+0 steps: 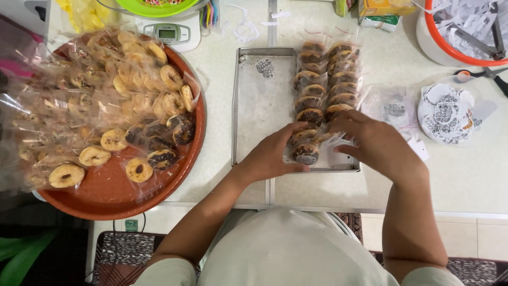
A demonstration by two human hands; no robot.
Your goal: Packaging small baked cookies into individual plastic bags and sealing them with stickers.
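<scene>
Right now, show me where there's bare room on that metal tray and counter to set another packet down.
The metal tray is bare on its left half, beside the two rows of bagged cookies. The counter strip between it and the round red tray is open too. Crowded: the tray's right side, where the left hand and right hand work.

There is a single view, from a camera worn on the person's head. It looks almost straight down over the chest and forearms onto the pale surface [476, 175], with the person's body filling the bottom edge and the far side of the surface at the top. It sits close: the metal tray [259, 106] lies mid-frame, the round brown tray [106, 196] is cut by the left edge, and an orange-rimmed bowl [444, 50] by the top right corner.
</scene>
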